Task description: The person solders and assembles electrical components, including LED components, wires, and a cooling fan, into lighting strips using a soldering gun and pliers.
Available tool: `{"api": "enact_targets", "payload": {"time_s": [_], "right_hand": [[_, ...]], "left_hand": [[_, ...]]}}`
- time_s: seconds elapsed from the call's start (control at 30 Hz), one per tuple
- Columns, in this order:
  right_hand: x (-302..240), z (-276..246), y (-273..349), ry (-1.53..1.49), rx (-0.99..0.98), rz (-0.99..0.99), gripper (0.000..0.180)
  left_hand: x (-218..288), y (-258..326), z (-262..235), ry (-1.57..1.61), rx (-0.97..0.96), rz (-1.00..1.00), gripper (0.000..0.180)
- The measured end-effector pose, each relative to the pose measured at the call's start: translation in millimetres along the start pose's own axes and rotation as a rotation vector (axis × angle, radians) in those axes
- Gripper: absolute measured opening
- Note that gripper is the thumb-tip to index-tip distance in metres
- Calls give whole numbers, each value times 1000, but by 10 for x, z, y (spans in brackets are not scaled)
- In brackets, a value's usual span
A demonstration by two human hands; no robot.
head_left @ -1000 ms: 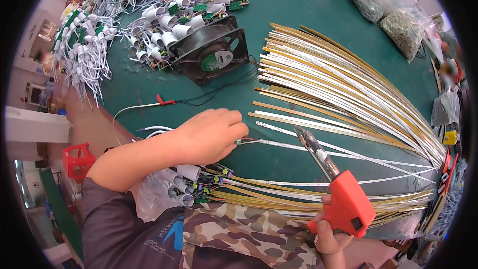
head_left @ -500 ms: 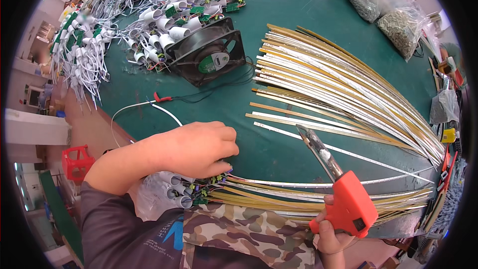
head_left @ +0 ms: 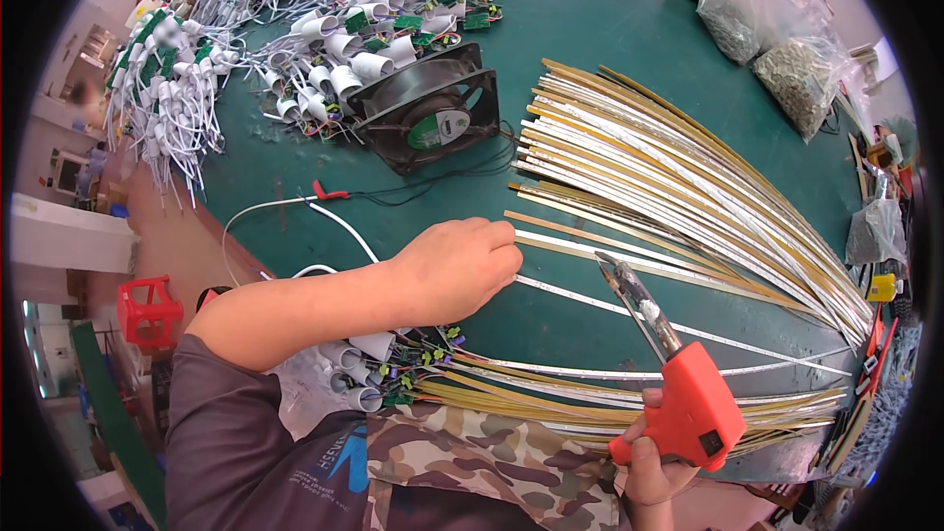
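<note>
My left hand (head_left: 457, 270) rests on the green table (head_left: 590, 29), its fingertips pinching the near end of a thin white light strip (head_left: 688, 326) that lies across the table to the right. My right hand (head_left: 651, 472) grips a red-handled cutting tool (head_left: 678, 398) at the lower right; the tool's metal jaws point up-left and hover just above the strip. A fan of yellow and white strips (head_left: 678, 177) spreads beyond it. A second bundle of strips (head_left: 551, 398) with white sockets and small green boards lies against my body.
A black square fan (head_left: 428, 108) sits behind my left hand, with black and red wires trailing off. Heaps of white sockets with green boards (head_left: 324, 39) fill the far left. Clear bags of small parts (head_left: 777, 29) stand at the far right. A red stool (head_left: 147, 310) is on the floor.
My left hand has slid down to the table's near edge and then back right along the single white strip. The cutting tool has stayed nearly still above it.
</note>
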State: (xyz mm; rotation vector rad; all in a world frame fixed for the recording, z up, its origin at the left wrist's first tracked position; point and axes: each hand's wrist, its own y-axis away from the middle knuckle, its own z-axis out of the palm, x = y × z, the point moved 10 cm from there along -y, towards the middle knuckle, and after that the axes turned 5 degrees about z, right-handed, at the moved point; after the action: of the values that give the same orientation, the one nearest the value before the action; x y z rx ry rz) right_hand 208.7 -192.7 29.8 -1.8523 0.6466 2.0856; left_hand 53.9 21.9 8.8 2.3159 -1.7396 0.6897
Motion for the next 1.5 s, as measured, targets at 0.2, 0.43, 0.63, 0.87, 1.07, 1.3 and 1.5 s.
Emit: {"api": "enact_targets", "payload": {"time_s": [0.2,0.43,0.63,0.87,1.07,1.3,1.5], "right_hand": [[265,-134,66,16,-16,75,52],[102,-106,79,-116,30,-17,50],[84,-39,38,-55,-49,-29,53],[-33,59,25,-52,-75,-99,56],[-76,40,14,102,-107,-198,55],[48,-24,23,142,-93,-175,54],[-2,7,34,-8,-39,-110,54]], "left_hand": [[51,32,101,-34,-63,9,14],[-41,459,-782,240,-126,84,11],[-1207,973,-2054,-427,331,-224,23],[-1439,867,-1699,-464,246,-160,38],[-1507,833,-1675,-485,104,-7,36],[-1504,799,-1624,-560,123,-25,41],[-1608,732,-1535,-602,-73,-167,38]]}}
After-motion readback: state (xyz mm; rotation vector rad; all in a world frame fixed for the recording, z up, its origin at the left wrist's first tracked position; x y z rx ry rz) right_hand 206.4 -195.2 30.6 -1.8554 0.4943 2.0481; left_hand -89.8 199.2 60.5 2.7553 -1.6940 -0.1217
